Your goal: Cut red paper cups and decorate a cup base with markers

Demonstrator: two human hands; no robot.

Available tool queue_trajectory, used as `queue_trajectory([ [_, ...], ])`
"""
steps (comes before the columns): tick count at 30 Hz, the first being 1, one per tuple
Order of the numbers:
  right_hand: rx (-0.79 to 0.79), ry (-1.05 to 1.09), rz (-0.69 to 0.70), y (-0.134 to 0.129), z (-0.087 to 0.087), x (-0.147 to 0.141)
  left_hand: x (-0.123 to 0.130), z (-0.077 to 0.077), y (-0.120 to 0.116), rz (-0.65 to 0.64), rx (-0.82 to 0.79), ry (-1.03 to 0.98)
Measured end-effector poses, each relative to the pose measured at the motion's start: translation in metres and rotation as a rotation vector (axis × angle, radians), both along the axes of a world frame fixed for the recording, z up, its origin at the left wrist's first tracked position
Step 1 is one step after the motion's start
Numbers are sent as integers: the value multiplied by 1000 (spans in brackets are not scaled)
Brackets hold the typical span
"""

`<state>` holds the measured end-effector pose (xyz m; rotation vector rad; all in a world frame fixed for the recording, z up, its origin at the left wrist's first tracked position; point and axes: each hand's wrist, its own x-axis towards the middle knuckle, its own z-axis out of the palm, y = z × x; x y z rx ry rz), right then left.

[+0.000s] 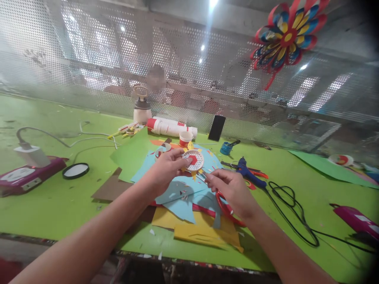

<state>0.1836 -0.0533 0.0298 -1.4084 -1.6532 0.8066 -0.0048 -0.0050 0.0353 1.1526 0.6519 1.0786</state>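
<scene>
Pinched in my left hand (170, 167) is a round paper flower (199, 159) with a dotted white disc, a red centre and yellow pointed petals. It is held upright above the pile of paper. My right hand (229, 187) is closed just right of the flower's lower edge. Between its fingertips is a thin greyish piece, too small to name. Under my right hand, red-handled scissors (222, 209) lie on light blue paper (180, 197), their blades partly hidden. A red and white paper cup (186, 138) stands behind the flower.
A blue glue gun (251, 173) with a black cord lies to the right, near a blue jar (226, 148) and a propped phone (216, 127). At left are a purple power strip (35, 179) and a black-rimmed disc (75, 170). A spray bottle (142, 112) stands behind.
</scene>
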Motion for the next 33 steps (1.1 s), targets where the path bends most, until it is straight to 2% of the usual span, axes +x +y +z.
queue_trajectory([
  [6,-41,-149,42,7,-1,6,-2,1,0,17,-10,-9],
  [10,-57,-343,72,5,-1,24,-4,1,1,21,-2,-37],
  [13,-15,-566,44,-5,-2,46,-6,3,2,37,4,-42],
  [15,3,-898,78,-13,-4,59,-7,6,1,45,13,-49],
  [17,-75,-1099,103,-18,-5,69,-8,9,0,44,23,-63],
  [19,-178,-1178,112,-20,-6,73,-8,11,0,40,29,-71],
  [24,-254,-1071,172,-10,-15,76,-9,9,3,64,9,-98],
  [27,-264,-978,131,1,-18,80,-9,8,6,75,-17,-125],
  [31,-259,-928,94,7,-9,85,-11,7,9,95,-29,-116],
  [33,-246,-799,115,1,0,85,-12,7,9,113,-16,-127],
])
